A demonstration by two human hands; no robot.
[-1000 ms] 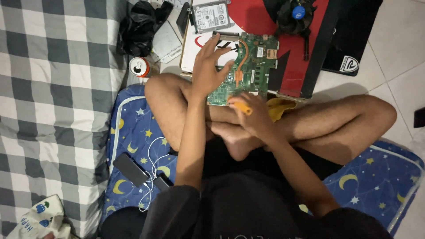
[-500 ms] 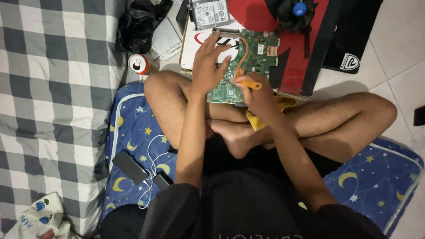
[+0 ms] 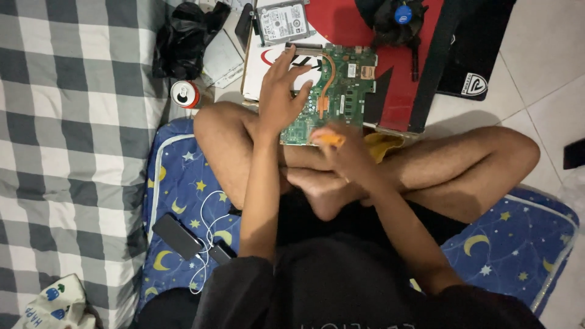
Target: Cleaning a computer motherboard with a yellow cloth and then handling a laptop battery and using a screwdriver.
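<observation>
A green circuit board (image 3: 341, 85) with a copper heat pipe lies in front of my crossed legs, partly on a white box and a red mat. My left hand (image 3: 281, 97) rests flat on the board's left part with its fingers spread. My right hand (image 3: 341, 149) is closed around an orange-handled tool (image 3: 332, 137) at the board's near edge; the hand is blurred. A yellow cloth (image 3: 385, 145) shows just to the right of that hand.
A hard drive (image 3: 281, 22) lies beyond the board, with a black fan with a blue centre (image 3: 399, 17) at the top. A red-topped can (image 3: 184, 94) stands at the left. A phone (image 3: 177, 236) with white earphones rests on the blue star-patterned mat (image 3: 183, 189). Checked bedding (image 3: 73, 122) fills the left.
My right hand with the orange tool has drawn back from over the board toward its near edge. My left hand has stayed on the board.
</observation>
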